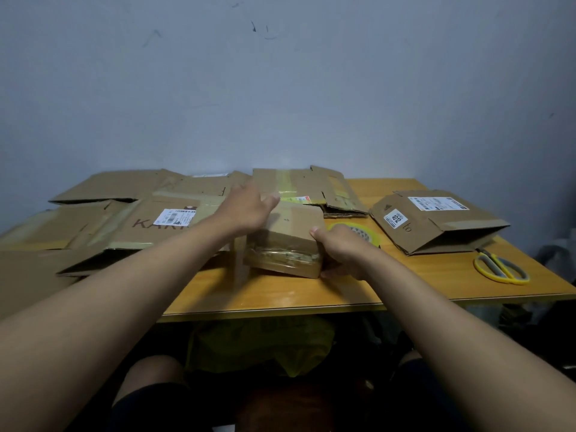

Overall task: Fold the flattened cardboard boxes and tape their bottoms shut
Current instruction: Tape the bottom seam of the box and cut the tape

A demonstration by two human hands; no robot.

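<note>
Here, nearest the body, two bare forearms reach out over the front edge of a glossy honey-coloured wooden table [280,294]. Between them sits a small cardboard box [290,241], already raised into a squat block, its near face banded with wrinkled clear tape. The right hand [338,247] clamps its right end, thumb on top and fingers curled underneath. The left hand [249,207] lies flat across the far left top, fingers held close together and stretched forward, pressing rather than pinching. A narrow cardboard flap [240,260] hangs loose at the box's left side.

Just behind the right hand, partly hidden, lies a tape roll [358,232] with a yellowish rim. Farther right, yellow-and-grey scissors [501,266] rest shut near the table's edge, beside a half-opened box [436,219] carrying white shipping labels, its mouth gaping and its flaps unsealed.

Beyond and to the left spreads a stack of flattened boxes [140,213], dull brown corrugated sheets with torn edges, old tape strips and a printed label, reaching back to the pale wall [280,88].

By my reckoning the job is early: one small box looks nearly formed, whether its bottom is newly sealed I cannot tell, and the many flat sheets remain to be folded and taped.
</note>
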